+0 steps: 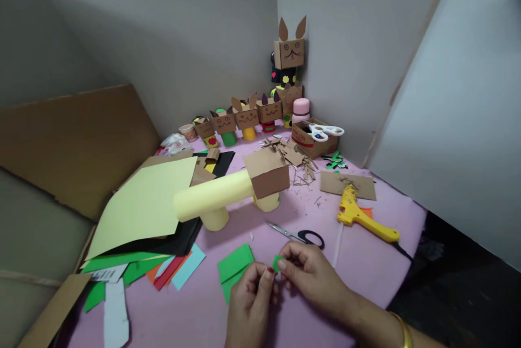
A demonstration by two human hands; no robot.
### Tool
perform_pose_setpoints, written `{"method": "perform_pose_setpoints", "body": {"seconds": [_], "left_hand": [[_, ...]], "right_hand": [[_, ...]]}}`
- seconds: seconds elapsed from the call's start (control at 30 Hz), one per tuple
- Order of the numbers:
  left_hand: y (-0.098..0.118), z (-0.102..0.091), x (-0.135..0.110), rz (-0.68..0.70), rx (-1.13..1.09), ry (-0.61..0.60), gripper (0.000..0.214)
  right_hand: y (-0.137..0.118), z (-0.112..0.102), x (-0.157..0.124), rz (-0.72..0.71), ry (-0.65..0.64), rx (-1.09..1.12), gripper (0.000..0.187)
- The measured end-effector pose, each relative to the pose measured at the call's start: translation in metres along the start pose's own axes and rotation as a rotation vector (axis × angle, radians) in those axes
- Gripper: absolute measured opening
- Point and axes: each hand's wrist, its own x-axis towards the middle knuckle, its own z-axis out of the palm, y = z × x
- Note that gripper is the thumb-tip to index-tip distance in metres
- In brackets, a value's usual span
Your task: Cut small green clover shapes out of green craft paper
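A small piece of green paper (277, 263) is pinched between the fingertips of my right hand (307, 269). My left hand (254, 296) is closed beside it, thumb and fingers meeting at the lower edge of the same piece. Larger green paper pieces (236, 264) lie on the table just left of my hands. Black-handled scissors (299, 235) rest beyond my right hand, blades pointing left. Past them stands a cardboard box (268, 171) on a short pale-yellow tube, with a long pale-yellow paper roll (215, 193) meeting its left side.
A yellow glue gun (362, 217) lies right, its nozzle on a cardboard strip (366, 188). Cardboard scraps (299, 158) and a box (313, 144) with white scissors (325, 131) are behind. Box-headed animal figures (246, 117) stand at the back. Paper sheets (146, 207) cover the left.
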Motion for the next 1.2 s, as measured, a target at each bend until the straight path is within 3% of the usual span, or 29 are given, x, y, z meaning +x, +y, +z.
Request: {"method": "perform_pose_setpoints", "body": {"seconds": [0.2, 0.33, 0.57, 0.9, 1.2], "left_hand": [[0.001, 0.001, 0.0, 0.032, 0.049, -0.04, 0.036], [-0.001, 0.001, -0.002, 0.15, 0.174, 0.023, 0.021], [0.004, 0.0, -0.007, 0.317, 0.355, 0.109, 0.018], [0.0, -0.003, -0.005, 0.133, 0.254, 0.097, 0.028], [-0.005, -0.001, -0.004, 0.115, 0.236, 0.062, 0.027]], "right_hand": [[-0.001, -0.001, -0.001, -0.009, 0.013, -0.053, 0.025], [-0.001, -0.001, 0.0, -0.005, 0.016, -0.034, 0.023], [-0.003, -0.001, 0.001, 0.06, -0.026, 0.043, 0.026], [-0.001, -0.001, -0.002, -0.027, -0.043, -0.028, 0.021], [-0.003, -0.003, -0.005, -0.231, 0.001, -0.403, 0.016]]}}
